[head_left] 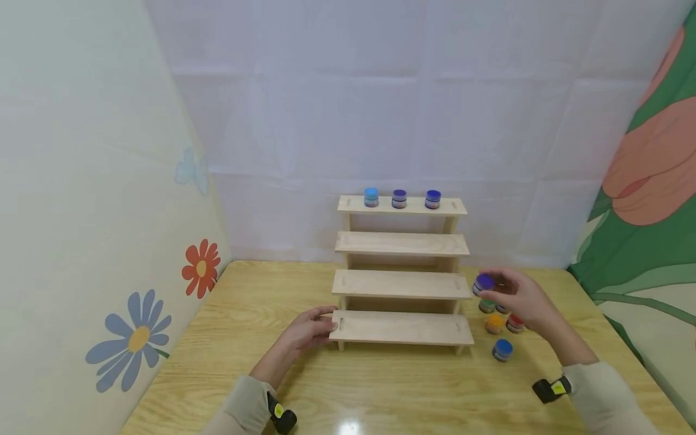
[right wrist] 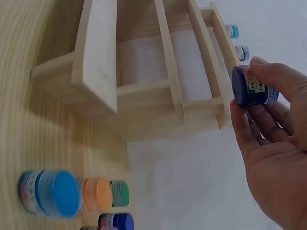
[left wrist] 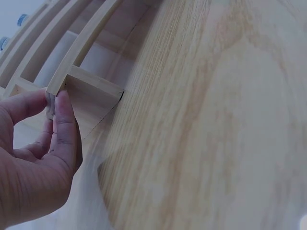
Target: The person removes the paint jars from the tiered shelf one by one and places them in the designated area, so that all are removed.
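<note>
Before creased white cloth (head_left: 304, 121), the wood-grain table (head_left: 402, 386) bears a tiered shelf (head_left: 402, 284).

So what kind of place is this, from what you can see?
Probably a tabletop work spot, screened off within a room: a wooden table, a creased white sheet behind it, and big flower pictures on both sides. I can't tell what lies beyond.
</note>
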Demonstrator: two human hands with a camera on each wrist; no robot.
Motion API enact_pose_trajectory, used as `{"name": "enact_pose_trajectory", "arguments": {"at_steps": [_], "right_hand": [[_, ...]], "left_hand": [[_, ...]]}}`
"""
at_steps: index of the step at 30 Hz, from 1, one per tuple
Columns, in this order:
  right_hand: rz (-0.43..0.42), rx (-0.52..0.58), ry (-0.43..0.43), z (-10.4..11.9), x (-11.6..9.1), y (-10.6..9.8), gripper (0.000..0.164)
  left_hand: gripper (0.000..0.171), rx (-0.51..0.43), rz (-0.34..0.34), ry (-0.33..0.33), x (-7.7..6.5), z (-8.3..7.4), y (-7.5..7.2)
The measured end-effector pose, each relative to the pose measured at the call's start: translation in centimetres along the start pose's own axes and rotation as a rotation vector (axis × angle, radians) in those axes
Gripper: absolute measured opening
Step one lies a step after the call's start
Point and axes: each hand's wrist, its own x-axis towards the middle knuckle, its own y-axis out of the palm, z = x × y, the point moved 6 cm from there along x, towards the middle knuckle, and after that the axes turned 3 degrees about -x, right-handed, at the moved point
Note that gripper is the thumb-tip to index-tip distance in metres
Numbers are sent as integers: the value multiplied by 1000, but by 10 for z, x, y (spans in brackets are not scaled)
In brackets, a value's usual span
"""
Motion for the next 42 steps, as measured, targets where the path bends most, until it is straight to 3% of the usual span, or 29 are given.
{"name": "enact_pose_trajectory", "arguments": {"at_steps": [7, 21, 28, 42], "right_hand": [[-22, -52, 48, -23, -18, -14, 53], [-25, 63, 65, -67, -46, -29, 53], [-39, -40, 106, -81, -54, -28, 53], [4, -116, 155, -118, -66, -18, 50]], "left_hand": [[58, 13, -13, -14, -1, 0, -1], [58, 10, -13, -4, -1, -2, 0], [58, 21, -13, -19, -3, -3, -1], [60, 0, 23, -12, -4, -4, 2]]}}
